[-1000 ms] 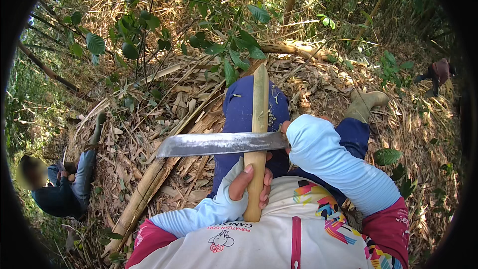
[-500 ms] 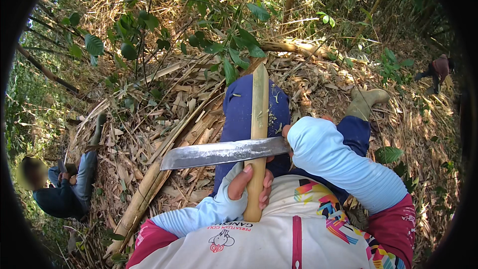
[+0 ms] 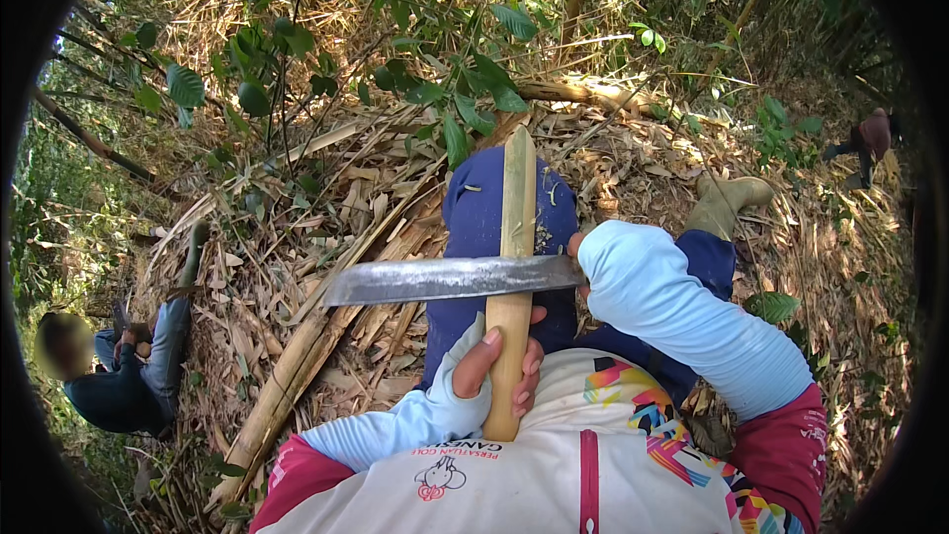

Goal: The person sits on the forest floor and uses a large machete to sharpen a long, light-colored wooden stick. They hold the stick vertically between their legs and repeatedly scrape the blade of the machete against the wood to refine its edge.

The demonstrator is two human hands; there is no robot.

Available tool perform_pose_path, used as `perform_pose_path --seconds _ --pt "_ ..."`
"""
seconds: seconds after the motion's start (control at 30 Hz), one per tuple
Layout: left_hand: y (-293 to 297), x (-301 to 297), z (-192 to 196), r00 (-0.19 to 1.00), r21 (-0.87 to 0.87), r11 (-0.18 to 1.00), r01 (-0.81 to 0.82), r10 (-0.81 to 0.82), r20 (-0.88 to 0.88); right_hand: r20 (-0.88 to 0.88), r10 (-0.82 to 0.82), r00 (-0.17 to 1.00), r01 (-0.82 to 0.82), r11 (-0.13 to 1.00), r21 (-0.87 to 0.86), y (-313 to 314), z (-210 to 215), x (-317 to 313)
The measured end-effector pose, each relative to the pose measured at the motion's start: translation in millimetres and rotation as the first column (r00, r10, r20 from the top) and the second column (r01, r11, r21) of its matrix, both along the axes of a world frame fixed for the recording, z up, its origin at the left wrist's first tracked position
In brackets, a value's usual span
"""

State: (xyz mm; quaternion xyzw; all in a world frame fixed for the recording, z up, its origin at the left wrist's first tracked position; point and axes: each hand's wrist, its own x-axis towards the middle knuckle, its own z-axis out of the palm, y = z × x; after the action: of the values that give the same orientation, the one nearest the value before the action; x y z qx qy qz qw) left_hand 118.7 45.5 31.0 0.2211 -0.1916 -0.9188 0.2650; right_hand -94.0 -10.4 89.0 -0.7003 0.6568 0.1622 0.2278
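My left hand is wrapped round the lower part of a pale bamboo piece. Its lower end rests against my shirt, and its pointed upper end lies over my blue-trousered leg. A broad machete lies crosswise over the bamboo, its blade reaching out to the left. My right hand is closed at the machete's right end, where a light blue sleeve hides most of the fingers and the handle. Small shavings cling to the trousers beside the bamboo.
Dry leaves and split bamboo strips cover the ground. Leafy stems stand in front of my knee. My boot is at the right. One person sits at the far left; another person is at the far right.
The machete blade has moved up along the bamboo, away from my body, together with my right hand. My left hand and the bamboo have barely moved.
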Motion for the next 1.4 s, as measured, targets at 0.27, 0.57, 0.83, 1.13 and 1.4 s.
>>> perform_pose_path --seconds 0.27,0.57,0.83,1.13,1.4 --pt "1.0 0.7 -5.3 0.999 0.031 0.999 -0.008 0.009 -0.035 -0.015 0.073 0.997 -0.075 0.993 -0.092 2.4 -1.7 -1.2" --pt "0.3 0.8 -3.5 0.999 0.023 1.0 -0.014 0.015 -0.032 -0.073 -0.02 0.997 0.015 0.998 -0.067 -9.8 13.1 0.7" --pt "-0.6 0.2 -2.1 0.999 0.035 0.999 -0.009 0.011 -0.046 -0.065 0.022 0.998 -0.032 0.987 -0.158 -7.0 2.2 -7.5" --pt "-2.3 -0.1 -0.7 0.999 0.016 1.0 -0.005 0.005 -0.045 -0.1 0.021 0.995 -0.027 0.998 -0.05 -22.0 1.0 -9.1" --pt "0.4 2.7 -3.0 0.999 0.023 0.999 -0.026 0.027 -0.039 -0.096 0.108 0.99 -0.122 0.98 -0.158 -9.8 13.2 -5.9"
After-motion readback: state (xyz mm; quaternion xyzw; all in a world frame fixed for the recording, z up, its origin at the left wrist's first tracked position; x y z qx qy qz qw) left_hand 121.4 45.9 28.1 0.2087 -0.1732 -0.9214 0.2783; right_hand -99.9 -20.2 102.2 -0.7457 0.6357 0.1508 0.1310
